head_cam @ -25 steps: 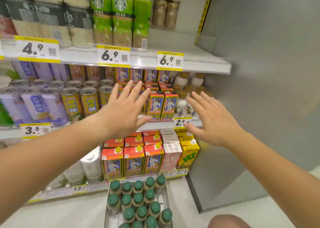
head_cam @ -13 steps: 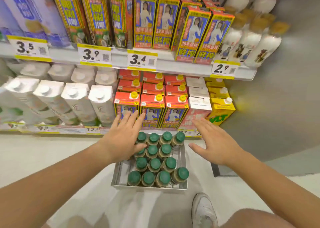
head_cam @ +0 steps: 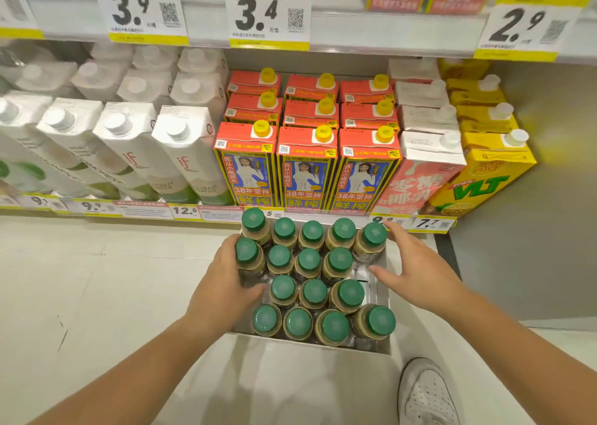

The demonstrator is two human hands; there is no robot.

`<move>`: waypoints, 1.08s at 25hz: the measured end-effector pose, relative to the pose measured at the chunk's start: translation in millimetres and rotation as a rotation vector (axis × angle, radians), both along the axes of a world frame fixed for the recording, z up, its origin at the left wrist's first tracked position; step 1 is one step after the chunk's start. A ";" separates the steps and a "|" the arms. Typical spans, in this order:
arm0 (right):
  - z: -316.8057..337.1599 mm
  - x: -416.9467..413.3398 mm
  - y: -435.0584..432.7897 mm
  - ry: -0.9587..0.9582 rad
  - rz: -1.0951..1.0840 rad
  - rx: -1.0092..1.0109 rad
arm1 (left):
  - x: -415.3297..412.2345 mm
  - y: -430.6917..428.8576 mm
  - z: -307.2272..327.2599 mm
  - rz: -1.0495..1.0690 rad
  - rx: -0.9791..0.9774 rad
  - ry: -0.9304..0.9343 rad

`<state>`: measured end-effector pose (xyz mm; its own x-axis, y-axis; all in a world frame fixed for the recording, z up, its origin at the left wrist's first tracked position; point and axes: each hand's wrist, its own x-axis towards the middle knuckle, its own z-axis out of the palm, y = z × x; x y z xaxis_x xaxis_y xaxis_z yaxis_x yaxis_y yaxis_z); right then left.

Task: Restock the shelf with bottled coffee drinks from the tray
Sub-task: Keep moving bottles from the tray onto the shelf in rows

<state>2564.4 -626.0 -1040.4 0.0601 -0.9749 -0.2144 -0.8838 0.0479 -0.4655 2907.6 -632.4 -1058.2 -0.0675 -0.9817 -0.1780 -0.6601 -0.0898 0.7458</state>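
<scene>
A metal tray [head_cam: 371,347] rests on the floor in front of the bottom shelf. It holds several coffee bottles [head_cam: 312,290] with green caps, standing upright in rows. My left hand [head_cam: 223,284] is at the tray's left side, curled around the left-column bottle [head_cam: 247,253], thumb in front and fingers behind. My right hand [head_cam: 418,271] hovers over the tray's right side with fingers spread, its fingertips beside the far-right bottle [head_cam: 373,235]. It holds nothing.
The bottom shelf behind the tray is packed with white coconut-water cartons [head_cam: 181,153], red-topped juice cartons [head_cam: 305,166], a pink carton [head_cam: 420,179] and yellow VLT cartons [head_cam: 484,179]. A grey panel [head_cam: 533,247] stands at right. My white shoe [head_cam: 428,392] is near the tray's front corner.
The view dropped from the upper shelves to the tray. Both hands came down to the bottles, and my left hand closed around a left-side bottle.
</scene>
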 end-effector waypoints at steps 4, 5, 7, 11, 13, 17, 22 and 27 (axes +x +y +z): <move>-26.3 3.9 -12.0 -0.179 -0.081 -0.015 | -2.1 -4.8 -23.0 0.193 0.007 0.057; -32.4 5.9 -14.7 -0.208 -0.101 -0.023 | -1.6 -5.4 -26.1 0.190 -0.004 0.059; -42.9 9.6 -20.2 -0.228 -0.137 -0.061 | -2.6 -6.3 -29.1 0.186 -0.025 0.059; -49.5 14.7 -25.7 -0.184 -0.182 -0.138 | -4.9 -8.4 -30.6 0.170 -0.065 0.057; -47.6 14.5 -24.9 -0.197 -0.196 -0.146 | -1.7 -11.5 -28.9 0.157 -0.063 0.070; -29.2 15.9 -18.0 -0.217 -0.234 -0.140 | 9.9 -15.7 -12.6 0.093 -0.075 0.074; 38.5 23.8 -18.5 -0.298 -0.256 -0.197 | 9.2 -23.2 41.9 0.019 -0.214 0.217; 139.6 33.7 -25.4 -0.318 -0.277 -0.331 | -14.3 -48.2 126.1 -0.101 -0.320 0.282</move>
<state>2598.1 -651.4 -900.8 -0.1974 -0.9758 0.0944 -0.6719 0.0646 -0.7378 2893.3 -680.6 -932.2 -0.1683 -0.9703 0.1738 -0.4202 0.2301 0.8778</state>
